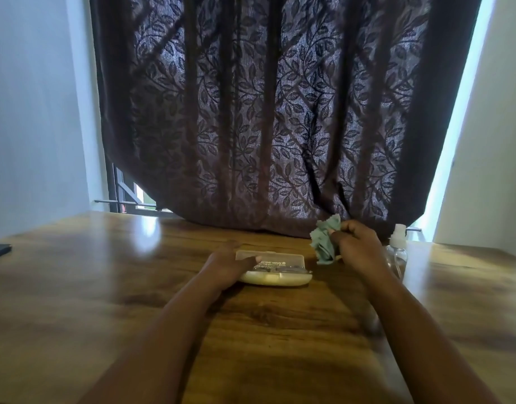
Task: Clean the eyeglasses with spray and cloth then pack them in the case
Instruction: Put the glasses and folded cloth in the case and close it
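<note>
Both hands work over the wooden table [105,287]: the left hand [227,266] grips the open case [275,274] (glasses seemingly inside, blurred), the right hand [359,249] clutches the crumpled cloth [324,243]; the spray bottle [398,252] stands just beside it.

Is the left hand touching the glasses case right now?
Touching. The head view shows the left hand wrapped around the left end of the glasses case, its thumb lying across the clear lid.

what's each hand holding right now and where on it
The right hand grips the crumpled green cloth by its right side. The left hand holds the glasses case at its left end, thumb on the lid.
</note>
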